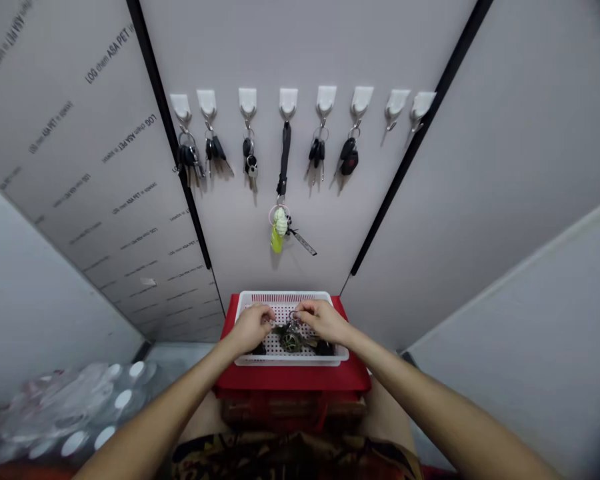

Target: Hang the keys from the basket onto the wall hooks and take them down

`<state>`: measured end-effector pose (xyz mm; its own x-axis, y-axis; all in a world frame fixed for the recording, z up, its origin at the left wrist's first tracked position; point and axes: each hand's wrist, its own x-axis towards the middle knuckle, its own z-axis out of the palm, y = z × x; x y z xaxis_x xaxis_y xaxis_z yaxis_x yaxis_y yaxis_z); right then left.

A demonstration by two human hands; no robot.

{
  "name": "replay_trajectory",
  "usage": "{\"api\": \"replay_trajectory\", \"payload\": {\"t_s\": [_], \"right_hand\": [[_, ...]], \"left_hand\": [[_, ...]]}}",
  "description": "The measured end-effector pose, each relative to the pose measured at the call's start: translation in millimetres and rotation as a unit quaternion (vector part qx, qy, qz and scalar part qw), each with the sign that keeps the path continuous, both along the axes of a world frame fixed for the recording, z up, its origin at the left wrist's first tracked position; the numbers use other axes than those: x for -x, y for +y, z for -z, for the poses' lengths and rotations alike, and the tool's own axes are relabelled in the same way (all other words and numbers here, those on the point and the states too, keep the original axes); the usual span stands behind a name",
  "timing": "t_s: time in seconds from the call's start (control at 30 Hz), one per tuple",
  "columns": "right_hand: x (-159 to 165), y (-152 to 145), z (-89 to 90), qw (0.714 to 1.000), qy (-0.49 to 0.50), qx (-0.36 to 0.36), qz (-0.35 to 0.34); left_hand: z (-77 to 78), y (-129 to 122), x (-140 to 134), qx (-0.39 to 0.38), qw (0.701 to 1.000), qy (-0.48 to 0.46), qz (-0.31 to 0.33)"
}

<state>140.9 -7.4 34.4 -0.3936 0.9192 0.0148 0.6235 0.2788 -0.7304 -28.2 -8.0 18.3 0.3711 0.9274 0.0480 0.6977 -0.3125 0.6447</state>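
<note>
White-capped bottles [123, 401]: are standing, lower left. Clear plastic [63, 412]: is lying alongside. Wall panel [97, 193]: is bearing repeated lettering.

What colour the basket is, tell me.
The basket is white, shown best in the head view.

I am facing a wall panel [320, 40] with eight hooks [289, 100] running across it. Key bunches [251, 163] are hanging on the first three from the left, and on the fifth and sixth; a strap [285, 157] is hanging from the fourth, reaching lower than its neighbours. Below the row, a basket [287, 361] is sitting on a base [293, 378]. I am holding my left hand [253, 327] over its left side, my right hand [326, 321] over its right. A keyring bundle [291, 341] is lying in the basket, near the middle. Bottles [123, 400] are standing left of the base.
</note>
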Motion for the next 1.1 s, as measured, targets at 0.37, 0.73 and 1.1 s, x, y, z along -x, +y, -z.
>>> {"api": "replay_trajectory", "payload": {"t_s": [0.37,0.73,1.1], "right_hand": [[-13,4,-82.7,0.973,0.223,0.013,0.051],[-63,49,-207.7,0.882,0.368,-0.215,0.201],[-77,101,-239.8,0.852,0.339,-0.25,0.31]], "left_hand": [[-54.6,6,-40,-0.022,0.984,-0.173,0.038],[-181.8,25,-101,-0.35,0.923,-0.129,0.096],[-162.7,47,-98,-0.328,0.942,-0.033,0.061]]}}
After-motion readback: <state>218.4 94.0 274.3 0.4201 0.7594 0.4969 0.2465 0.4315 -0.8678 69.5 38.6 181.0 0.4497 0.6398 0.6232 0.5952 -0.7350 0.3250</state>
